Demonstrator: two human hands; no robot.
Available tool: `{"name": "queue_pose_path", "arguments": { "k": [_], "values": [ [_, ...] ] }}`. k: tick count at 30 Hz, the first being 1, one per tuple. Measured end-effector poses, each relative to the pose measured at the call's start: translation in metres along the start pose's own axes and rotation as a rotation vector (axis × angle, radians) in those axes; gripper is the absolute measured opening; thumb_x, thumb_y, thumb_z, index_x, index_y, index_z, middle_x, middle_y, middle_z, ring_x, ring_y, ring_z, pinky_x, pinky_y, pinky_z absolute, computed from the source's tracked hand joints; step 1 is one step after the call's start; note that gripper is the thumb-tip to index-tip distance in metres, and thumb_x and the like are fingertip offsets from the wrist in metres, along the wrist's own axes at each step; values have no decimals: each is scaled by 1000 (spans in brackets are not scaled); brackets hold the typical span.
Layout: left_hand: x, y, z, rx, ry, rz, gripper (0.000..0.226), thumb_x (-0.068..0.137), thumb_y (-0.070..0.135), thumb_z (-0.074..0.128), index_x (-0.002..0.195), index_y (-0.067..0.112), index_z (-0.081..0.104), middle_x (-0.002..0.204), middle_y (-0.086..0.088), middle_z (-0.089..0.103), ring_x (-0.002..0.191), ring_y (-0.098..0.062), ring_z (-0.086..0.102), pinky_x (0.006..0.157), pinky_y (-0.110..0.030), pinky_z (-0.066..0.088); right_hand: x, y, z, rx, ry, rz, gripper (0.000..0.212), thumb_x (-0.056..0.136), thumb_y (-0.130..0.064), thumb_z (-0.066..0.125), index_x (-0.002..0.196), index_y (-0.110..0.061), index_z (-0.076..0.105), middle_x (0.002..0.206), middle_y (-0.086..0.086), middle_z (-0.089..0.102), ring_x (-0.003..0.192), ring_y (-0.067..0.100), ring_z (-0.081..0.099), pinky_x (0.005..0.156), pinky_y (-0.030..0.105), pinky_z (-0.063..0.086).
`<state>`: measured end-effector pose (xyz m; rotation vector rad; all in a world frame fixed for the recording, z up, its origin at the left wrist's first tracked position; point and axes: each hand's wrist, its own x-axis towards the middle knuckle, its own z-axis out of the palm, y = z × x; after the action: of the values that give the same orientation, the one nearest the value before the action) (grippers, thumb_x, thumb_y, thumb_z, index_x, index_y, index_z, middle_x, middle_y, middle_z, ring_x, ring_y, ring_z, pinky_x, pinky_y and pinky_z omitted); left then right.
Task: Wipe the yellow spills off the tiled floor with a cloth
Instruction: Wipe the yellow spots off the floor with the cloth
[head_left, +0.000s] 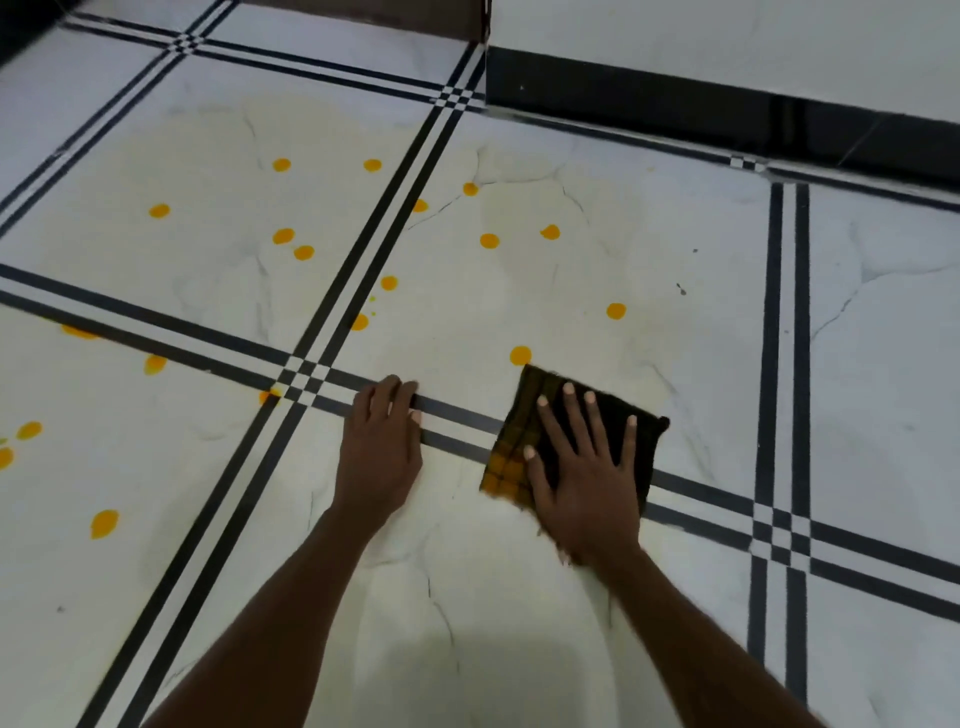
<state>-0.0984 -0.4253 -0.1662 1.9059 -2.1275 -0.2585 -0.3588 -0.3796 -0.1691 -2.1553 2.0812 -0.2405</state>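
Observation:
A dark checked cloth (618, 415), folded square with a yellow-stained corner, lies on the white tiled floor (467, 597). My right hand (584, 467) presses flat on it with fingers spread. One yellow spill (520, 355) sits just beyond the cloth's far corner. Another yellow spot (616, 310) lies further out. Several more yellow spots (283, 236) dot the tiles ahead and to the left. My left hand (382, 436) rests on the floor left of the cloth, fingers curled on a black stripe, holding nothing.
Black double stripes (363, 249) cross the floor in a grid. A white wall with a black skirting (675, 98) runs along the far right. A brown panel (415, 15) stands at the top centre. More yellow spots (104, 522) lie on the near left tile.

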Motion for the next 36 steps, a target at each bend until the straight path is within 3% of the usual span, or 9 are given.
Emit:
{"name": "queue_pose_path", "arguments": {
  "k": [6, 13, 17, 20, 24, 28, 31, 33, 36],
  "values": [
    [9, -10, 20, -24, 43, 48, 50, 108, 29, 36, 156, 17, 41, 171, -8, 26, 163, -25, 10, 131, -52, 13, 165, 34, 12, -19, 74, 98, 66, 105, -56, 22, 164, -27, 27, 174, 9, 22, 162, 30, 15, 129, 61, 8],
    [8, -8, 14, 22, 2, 27, 56, 108, 34, 27, 162, 19, 32, 174, -5, 17, 163, -23, 6, 131, -52, 11, 41, 15, -7, -64, -119, -523, 64, 108, -54, 34, 166, -31, 20, 176, -1, 9, 164, 22, 4, 131, 58, 5],
    [8, -8, 17, 10, 10, 15, 55, 108, 33, 29, 161, 19, 33, 174, -5, 19, 163, -23, 6, 131, -52, 12, 96, 89, -23, -86, 0, -174, 62, 107, -57, 25, 165, -36, 21, 175, -2, 15, 163, 22, 9, 127, 64, 13],
    [7, -10, 17, -12, 34, 29, 55, 108, 32, 31, 161, 18, 34, 173, -5, 21, 163, -23, 7, 131, -52, 12, 196, 64, -14, -29, 16, 100, 65, 106, -56, 20, 165, -30, 24, 175, 6, 17, 163, 29, 11, 129, 63, 5],
    [10, -12, 20, -26, 45, 34, 54, 107, 31, 33, 160, 18, 37, 173, -5, 22, 163, -22, 9, 130, -52, 14, 190, -28, 13, -94, 40, -292, 61, 106, -50, 29, 162, -25, 37, 171, 9, 29, 160, 32, 22, 125, 66, 17],
    [10, -13, 17, -43, 34, 38, 55, 107, 33, 32, 160, 18, 35, 174, -5, 20, 163, -22, 7, 131, -53, 14, 108, 4, -6, -96, -112, -580, 61, 109, -55, 29, 166, -34, 20, 176, -4, 11, 164, 19, 5, 131, 55, 4],
    [9, -11, 18, -51, 28, 26, 55, 107, 32, 34, 160, 18, 36, 174, -5, 19, 163, -22, 7, 131, -52, 12, 169, 57, -14, -66, -13, -286, 60, 107, -52, 28, 162, -29, 34, 172, 2, 27, 161, 26, 22, 125, 64, 19],
    [11, -11, 18, -63, 30, 18, 55, 107, 32, 34, 161, 19, 35, 174, -5, 19, 163, -22, 6, 132, -51, 11, 239, 54, -14, -17, 11, -27, 66, 105, -55, 20, 164, -26, 31, 173, 6, 24, 161, 30, 18, 127, 65, 13],
    [10, -13, 20, -52, 32, 28, 55, 107, 33, 33, 161, 19, 35, 174, -5, 19, 163, -22, 6, 132, -51, 11, 279, -7, 6, -30, -38, -46, 67, 103, -54, 17, 164, -28, 29, 174, 9, 21, 162, 33, 14, 127, 65, 5]
  ]
}}
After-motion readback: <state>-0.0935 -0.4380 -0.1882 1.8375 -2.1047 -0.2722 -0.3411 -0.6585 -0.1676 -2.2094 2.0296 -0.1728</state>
